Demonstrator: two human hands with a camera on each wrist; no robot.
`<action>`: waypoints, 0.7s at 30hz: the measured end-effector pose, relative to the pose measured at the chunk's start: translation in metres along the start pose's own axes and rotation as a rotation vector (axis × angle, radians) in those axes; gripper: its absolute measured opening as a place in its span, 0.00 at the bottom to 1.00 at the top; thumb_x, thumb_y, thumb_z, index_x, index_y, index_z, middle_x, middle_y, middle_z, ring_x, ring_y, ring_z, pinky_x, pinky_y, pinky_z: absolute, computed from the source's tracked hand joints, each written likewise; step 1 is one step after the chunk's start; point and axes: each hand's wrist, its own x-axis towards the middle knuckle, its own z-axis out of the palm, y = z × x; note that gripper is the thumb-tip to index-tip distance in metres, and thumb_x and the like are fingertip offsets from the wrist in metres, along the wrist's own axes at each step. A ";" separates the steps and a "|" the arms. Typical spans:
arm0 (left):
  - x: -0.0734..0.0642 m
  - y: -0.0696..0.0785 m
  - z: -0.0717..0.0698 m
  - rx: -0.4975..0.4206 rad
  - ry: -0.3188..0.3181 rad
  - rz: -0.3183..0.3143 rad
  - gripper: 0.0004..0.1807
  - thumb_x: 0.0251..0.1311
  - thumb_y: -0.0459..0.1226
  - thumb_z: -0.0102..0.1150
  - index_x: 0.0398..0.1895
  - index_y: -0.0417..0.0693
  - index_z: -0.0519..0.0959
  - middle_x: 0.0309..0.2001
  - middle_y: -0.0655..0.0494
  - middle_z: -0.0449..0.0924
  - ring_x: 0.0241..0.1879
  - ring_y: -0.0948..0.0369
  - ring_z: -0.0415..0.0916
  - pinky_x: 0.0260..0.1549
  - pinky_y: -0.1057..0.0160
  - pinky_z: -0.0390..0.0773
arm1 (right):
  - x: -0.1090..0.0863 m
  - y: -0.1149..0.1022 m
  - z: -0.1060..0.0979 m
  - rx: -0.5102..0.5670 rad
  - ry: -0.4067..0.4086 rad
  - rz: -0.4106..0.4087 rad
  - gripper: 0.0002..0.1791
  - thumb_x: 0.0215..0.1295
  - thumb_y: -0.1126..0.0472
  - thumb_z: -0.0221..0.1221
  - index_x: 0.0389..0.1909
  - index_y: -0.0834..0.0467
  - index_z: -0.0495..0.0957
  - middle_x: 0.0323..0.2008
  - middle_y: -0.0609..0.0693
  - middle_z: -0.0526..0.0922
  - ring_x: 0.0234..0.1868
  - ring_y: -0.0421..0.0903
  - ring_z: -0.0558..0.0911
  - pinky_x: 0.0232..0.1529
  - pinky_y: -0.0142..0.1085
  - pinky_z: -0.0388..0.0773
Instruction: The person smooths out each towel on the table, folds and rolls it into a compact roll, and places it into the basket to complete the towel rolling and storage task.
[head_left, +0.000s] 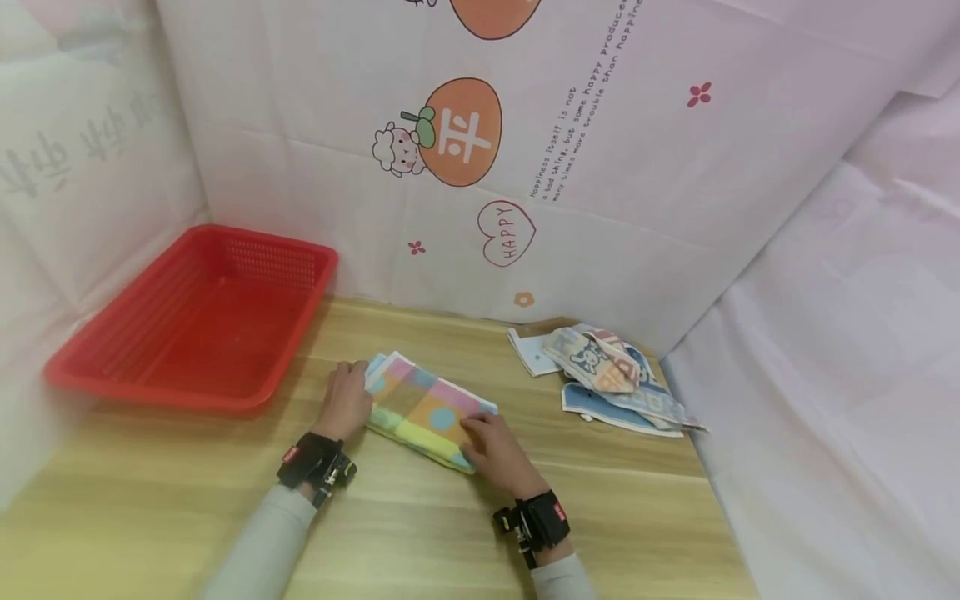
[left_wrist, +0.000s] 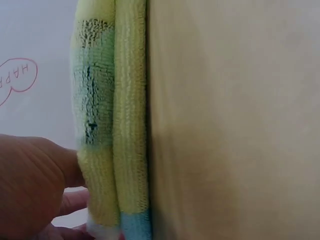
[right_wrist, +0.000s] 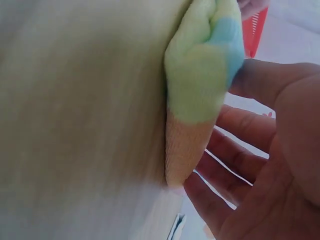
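A folded terry towel (head_left: 423, 408) in yellow, orange, pink and blue patches lies on the wooden table between the two hands. At its left end, the left hand (head_left: 347, 402) holds the edge, some fingertips hidden behind the cloth. The left wrist view shows the towel's thick stacked folds (left_wrist: 131, 115) side-on, with the left hand (left_wrist: 30, 185) at the far end. On the right end rests the right hand (head_left: 498, 450), thumb and spread fingertips touching the cloth. In the right wrist view the right hand (right_wrist: 290, 150) has its fingers (right_wrist: 240, 155) slightly bent along the towel's rounded end (right_wrist: 192, 130).
A red plastic basket (head_left: 300, 333) stands at the back left by the wall sheet. Several patterned cloths (head_left: 600, 367) lie in a loose heap at the back right. White printed sheets (head_left: 615, 225) enclose the table (head_left: 390, 533) at the back and sides.
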 end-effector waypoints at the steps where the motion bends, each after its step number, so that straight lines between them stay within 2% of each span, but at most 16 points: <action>1: 0.003 0.002 0.000 0.030 0.006 0.023 0.28 0.50 0.20 0.53 0.59 0.25 0.73 0.49 0.26 0.72 0.49 0.34 0.70 0.51 0.39 0.72 | -0.001 -0.001 0.000 -0.014 0.002 -0.005 0.22 0.70 0.63 0.60 0.62 0.68 0.77 0.58 0.62 0.76 0.60 0.58 0.73 0.63 0.52 0.72; 5: 0.007 0.020 0.002 0.158 0.038 0.134 0.28 0.47 0.17 0.56 0.57 0.26 0.74 0.54 0.24 0.70 0.55 0.32 0.69 0.56 0.38 0.73 | -0.003 -0.009 0.000 -0.095 -0.007 -0.009 0.22 0.71 0.62 0.59 0.62 0.69 0.77 0.54 0.63 0.75 0.55 0.58 0.75 0.58 0.50 0.74; 7: 0.005 0.032 0.005 0.193 0.044 0.207 0.22 0.47 0.19 0.59 0.51 0.27 0.77 0.49 0.26 0.74 0.50 0.34 0.73 0.50 0.40 0.78 | -0.004 -0.014 0.000 -0.141 -0.009 0.006 0.21 0.71 0.61 0.59 0.61 0.69 0.78 0.51 0.62 0.75 0.51 0.56 0.74 0.53 0.49 0.75; 9: 0.001 0.043 0.008 0.185 0.010 0.266 0.15 0.50 0.22 0.61 0.43 0.31 0.80 0.42 0.32 0.78 0.43 0.39 0.77 0.41 0.45 0.81 | -0.005 -0.019 0.001 -0.185 -0.001 0.030 0.18 0.72 0.60 0.59 0.56 0.67 0.80 0.47 0.60 0.74 0.47 0.54 0.73 0.48 0.46 0.75; 11: -0.003 0.051 0.012 0.177 -0.053 0.298 0.07 0.56 0.28 0.63 0.38 0.34 0.82 0.36 0.39 0.80 0.36 0.44 0.78 0.34 0.49 0.81 | -0.005 -0.023 0.002 -0.230 0.015 0.033 0.13 0.71 0.60 0.60 0.49 0.65 0.81 0.43 0.58 0.73 0.43 0.52 0.73 0.46 0.45 0.74; 13: -0.005 0.055 0.016 0.165 -0.121 0.303 0.07 0.59 0.33 0.65 0.37 0.35 0.83 0.37 0.41 0.81 0.36 0.46 0.80 0.35 0.50 0.82 | -0.005 -0.028 0.004 -0.271 0.024 0.024 0.09 0.71 0.60 0.60 0.40 0.63 0.80 0.39 0.56 0.73 0.39 0.50 0.73 0.44 0.43 0.74; 16: -0.004 0.054 0.019 0.153 -0.191 0.287 0.14 0.58 0.35 0.69 0.43 0.34 0.84 0.45 0.39 0.82 0.44 0.44 0.81 0.44 0.48 0.84 | -0.006 -0.035 0.006 -0.298 0.015 -0.001 0.09 0.71 0.59 0.60 0.32 0.59 0.76 0.34 0.52 0.71 0.34 0.46 0.72 0.39 0.39 0.73; 18: -0.001 0.053 0.020 0.131 -0.225 0.281 0.15 0.57 0.33 0.70 0.46 0.34 0.83 0.50 0.37 0.81 0.49 0.43 0.81 0.49 0.46 0.82 | -0.007 -0.040 0.007 -0.296 -0.005 -0.008 0.11 0.71 0.59 0.61 0.28 0.56 0.74 0.31 0.50 0.70 0.31 0.43 0.71 0.35 0.35 0.71; 21: 0.008 0.051 0.020 0.101 -0.272 0.276 0.15 0.55 0.29 0.70 0.46 0.36 0.84 0.52 0.39 0.81 0.51 0.43 0.80 0.51 0.45 0.82 | -0.009 -0.046 0.006 -0.269 -0.045 -0.017 0.14 0.70 0.61 0.61 0.23 0.55 0.73 0.27 0.46 0.69 0.27 0.39 0.68 0.30 0.30 0.68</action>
